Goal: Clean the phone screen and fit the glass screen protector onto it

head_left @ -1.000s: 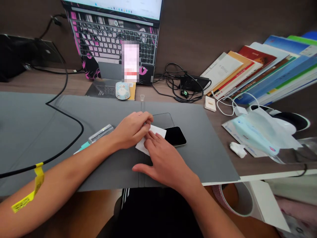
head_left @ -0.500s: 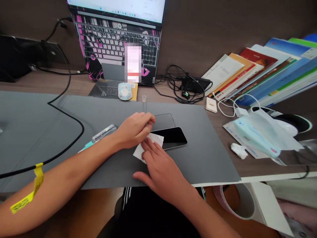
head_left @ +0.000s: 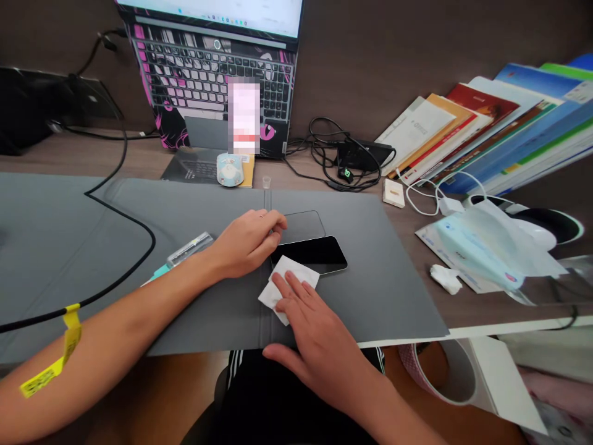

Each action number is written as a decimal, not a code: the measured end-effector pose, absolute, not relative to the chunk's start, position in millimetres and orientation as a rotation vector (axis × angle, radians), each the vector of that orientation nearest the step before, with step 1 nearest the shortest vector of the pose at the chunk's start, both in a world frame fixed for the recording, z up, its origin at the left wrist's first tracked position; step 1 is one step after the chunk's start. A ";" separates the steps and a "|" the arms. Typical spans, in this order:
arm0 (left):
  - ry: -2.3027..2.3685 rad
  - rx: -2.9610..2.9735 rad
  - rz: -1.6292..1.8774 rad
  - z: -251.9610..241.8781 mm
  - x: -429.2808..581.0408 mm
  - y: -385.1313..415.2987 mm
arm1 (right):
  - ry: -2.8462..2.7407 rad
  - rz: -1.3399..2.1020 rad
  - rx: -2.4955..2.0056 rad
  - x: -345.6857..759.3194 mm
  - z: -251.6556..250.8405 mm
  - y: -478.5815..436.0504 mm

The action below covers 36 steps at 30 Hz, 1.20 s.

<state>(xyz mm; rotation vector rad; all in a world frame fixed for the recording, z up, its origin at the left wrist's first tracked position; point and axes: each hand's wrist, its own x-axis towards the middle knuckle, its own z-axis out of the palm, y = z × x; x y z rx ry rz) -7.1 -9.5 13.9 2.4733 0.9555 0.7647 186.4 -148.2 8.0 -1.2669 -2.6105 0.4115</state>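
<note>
A black-screened smartphone lies flat on the grey desk mat. My left hand is closed at the phone's left end, its curled fingers against that edge; the contact is partly hidden. My right hand has its fingers laid on a folded white wipe, thumb held apart. The wipe overlaps the phone's near edge and partly covers the mat. Just behind the phone lies a clear sheet with a thin dark outline. By my left forearm is a clear plastic case.
At the back stands an open laptop, with a patterned mouse before it. A black cable crosses the mat at left. On the right are leaning books, a mask packet and a crumpled tissue.
My right hand has drawn the white wipe toward me and slightly right, uncovering more of the phone's screen. My left hand stays at the phone's left end. The view has shifted slightly.
</note>
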 end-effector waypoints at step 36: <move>0.989 2.482 0.836 14.0 -7.0 -11.7 | -2.350 0.275 -1.632 221.1 12.6 -93.6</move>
